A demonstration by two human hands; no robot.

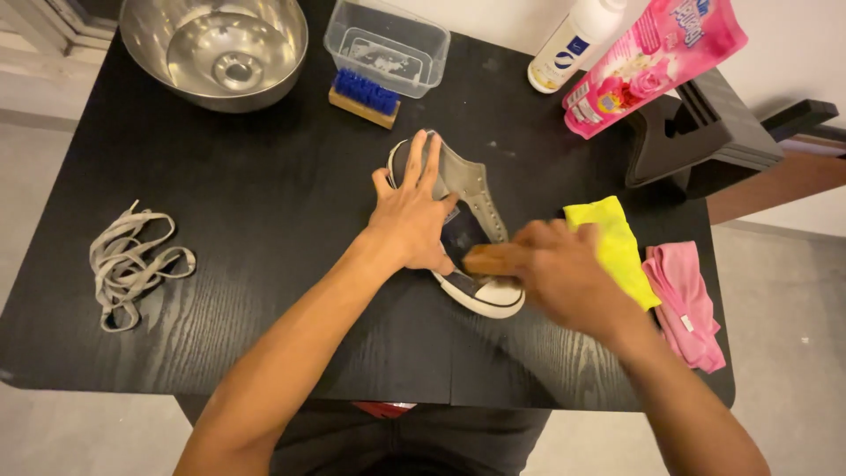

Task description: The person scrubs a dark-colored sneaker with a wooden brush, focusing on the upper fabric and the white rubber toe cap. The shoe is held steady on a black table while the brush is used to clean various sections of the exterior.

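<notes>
A grey canvas sneaker with a white rubber toe is laid on its side near the middle of the black table, laces removed, tongue and eyelet flaps spread open. The left hand is pressed flat over the heel end, fingers spread and extended, pinning the shoe down rather than gripping it. The right hand is closed around a wooden-backed brush, held against the toe section of the shoe; the hand is blurred. Just right of that hand a yellow cloth is laid, and beside it, near the table's right edge, a pink cloth. A loose bundle of grey shoelaces is seen well apart on the left side of the table. At the far edge are noted a steel bowl, a clear plastic tub with a blue-bristled wooden brush touching its front, a white bottle lying tilted, and a pink refill pouch. A dark folded stand is set at the far right corner.
</notes>
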